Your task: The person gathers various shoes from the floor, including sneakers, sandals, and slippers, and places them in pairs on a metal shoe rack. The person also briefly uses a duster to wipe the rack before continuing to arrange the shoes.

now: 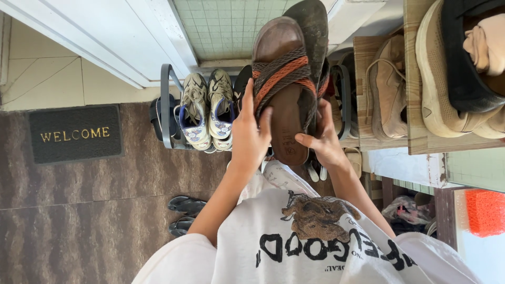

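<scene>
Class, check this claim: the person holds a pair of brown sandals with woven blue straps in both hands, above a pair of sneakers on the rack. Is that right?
Not quite. The head view shows the brown sandals have woven straps in brown and orange, not blue. The rest stands: the left hand and right hand both hold them, above the sneakers on the rack.

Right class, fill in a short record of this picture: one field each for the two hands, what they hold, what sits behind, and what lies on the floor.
left hand: wrapped round the left edge of the brown sandal, thumb on its footbed
right hand: gripping the sandals at the heel end from the right
held: brown sandal with orange and brown woven straps, its sole-up partner behind it
behind: patterned sneakers on a metal rack
floor: dark doormat; dark flip-flops
</scene>
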